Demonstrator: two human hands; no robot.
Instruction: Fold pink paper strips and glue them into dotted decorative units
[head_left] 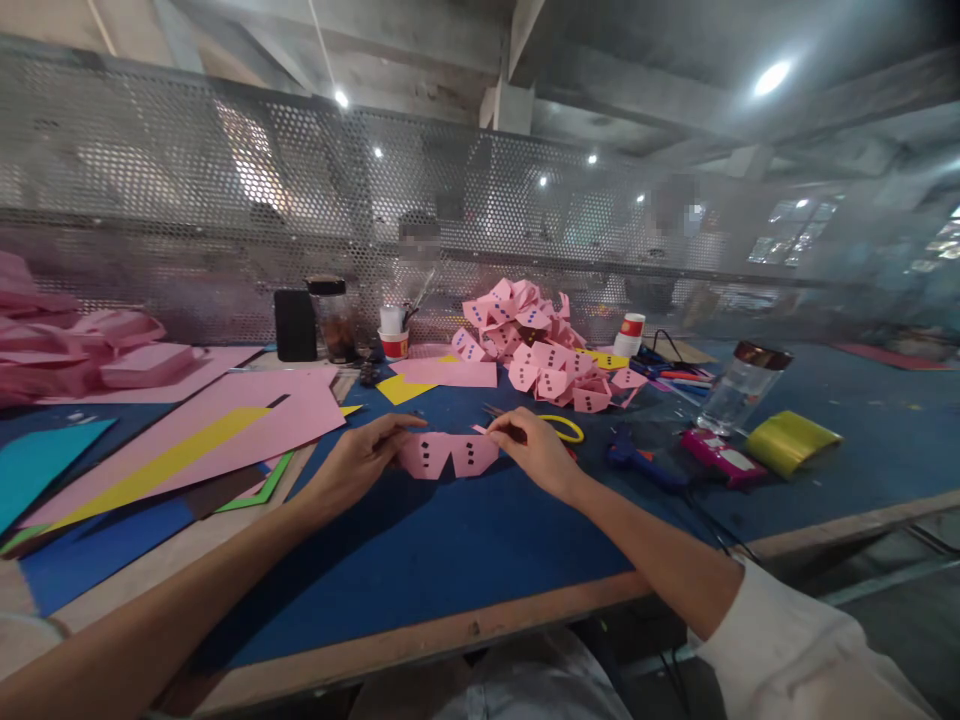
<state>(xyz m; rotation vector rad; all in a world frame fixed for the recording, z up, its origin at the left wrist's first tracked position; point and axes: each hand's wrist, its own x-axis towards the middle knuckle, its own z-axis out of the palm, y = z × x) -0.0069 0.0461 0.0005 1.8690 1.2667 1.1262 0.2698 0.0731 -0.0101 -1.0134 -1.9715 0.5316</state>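
Note:
Between my hands is a pink paper cutout shaped like a mask, with a notch in its lower edge and two columns of small black squares. My left hand pinches its left end between thumb and fingers. At the upper right corner, my right hand has its thumb and fingers pressed together on the cutout's edge, where a small pink strip sticks up. Just behind the right hand lie scissors with a yellow handle, partly hidden by it. A heap of similar pink cutouts rises beyond.
At left lie pink sheets, a blue sheet and stacked pink pieces. To the right are a blue glue gun, a magenta box, a clear bottle and a yellow curled sheet. A perforated metal screen stands behind.

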